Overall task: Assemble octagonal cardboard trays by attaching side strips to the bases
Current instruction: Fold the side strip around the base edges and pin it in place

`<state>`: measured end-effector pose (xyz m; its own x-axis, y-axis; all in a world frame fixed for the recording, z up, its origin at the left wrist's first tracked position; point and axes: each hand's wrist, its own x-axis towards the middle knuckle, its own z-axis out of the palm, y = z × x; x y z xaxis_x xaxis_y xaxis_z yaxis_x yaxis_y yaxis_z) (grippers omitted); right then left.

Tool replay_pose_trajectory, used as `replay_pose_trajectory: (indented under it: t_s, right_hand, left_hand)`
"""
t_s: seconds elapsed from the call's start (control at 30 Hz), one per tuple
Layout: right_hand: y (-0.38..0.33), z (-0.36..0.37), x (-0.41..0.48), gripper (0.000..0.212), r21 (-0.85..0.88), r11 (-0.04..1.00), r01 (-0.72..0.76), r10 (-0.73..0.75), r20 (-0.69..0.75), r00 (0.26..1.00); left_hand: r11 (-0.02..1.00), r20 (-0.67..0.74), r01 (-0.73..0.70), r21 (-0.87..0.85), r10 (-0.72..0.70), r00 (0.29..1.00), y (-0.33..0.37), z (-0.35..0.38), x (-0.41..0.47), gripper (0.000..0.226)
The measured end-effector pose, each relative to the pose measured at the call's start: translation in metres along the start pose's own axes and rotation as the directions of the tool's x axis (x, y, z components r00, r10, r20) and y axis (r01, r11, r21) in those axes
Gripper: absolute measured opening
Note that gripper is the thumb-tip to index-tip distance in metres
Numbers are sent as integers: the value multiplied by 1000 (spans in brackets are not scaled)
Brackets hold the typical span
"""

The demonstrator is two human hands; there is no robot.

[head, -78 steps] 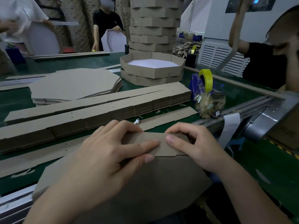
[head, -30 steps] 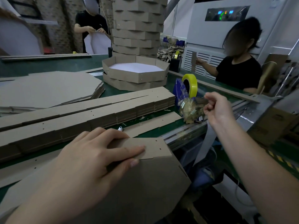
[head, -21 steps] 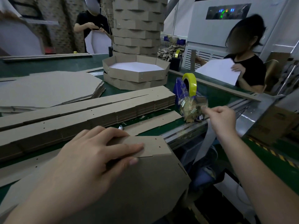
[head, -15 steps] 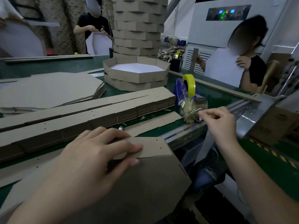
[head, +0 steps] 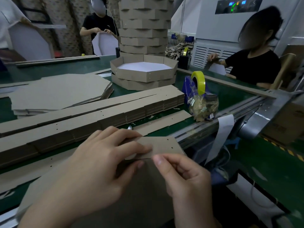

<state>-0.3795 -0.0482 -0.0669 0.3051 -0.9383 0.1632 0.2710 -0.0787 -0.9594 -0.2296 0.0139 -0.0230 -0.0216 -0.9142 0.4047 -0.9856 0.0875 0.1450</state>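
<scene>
Crosswise, side strip along base edge.

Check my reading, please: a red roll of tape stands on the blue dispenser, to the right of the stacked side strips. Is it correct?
Not quite. The roll of tape is yellow, not red, as the head view shows. The rest holds: it stands on the blue dispenser, to the right of the stacked side strips.
</scene>
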Motion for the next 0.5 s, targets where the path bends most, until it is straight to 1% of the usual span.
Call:
replay_pose_trajectory:
  t_s: [0.1, 0.17, 0.2, 0.3, 0.5]
  right_hand:
    - [8, 5, 2, 15, 101, 988, -118, 125, -73, 989]
    - [9, 6, 3, 30, 156, 969, -192, 208, -95, 974]
    - [8, 6, 3, 32, 178, 958, -224, 243, -93, 966]
    - [4, 6, 3, 40, 170, 936, -309, 325, -69, 943]
    - [2, 4, 5, 38, 142, 912, -385, 393, -39, 919]
  left_hand:
    - [1000, -16, 4, -3, -4, 1000, -1, -1, -2, 32]
    - [1000, -18, 10, -6, -10, 1000, -2, -1, -2, 33]
    - [1000, -19, 10, -6, -10, 1000, -3, -1, -3, 33]
    - [1000, -23, 8, -1, -8, 1000, -2, 0, -3, 34]
    - [1000, -11, 5, 17, -5, 1000, 1, -1, -2, 31]
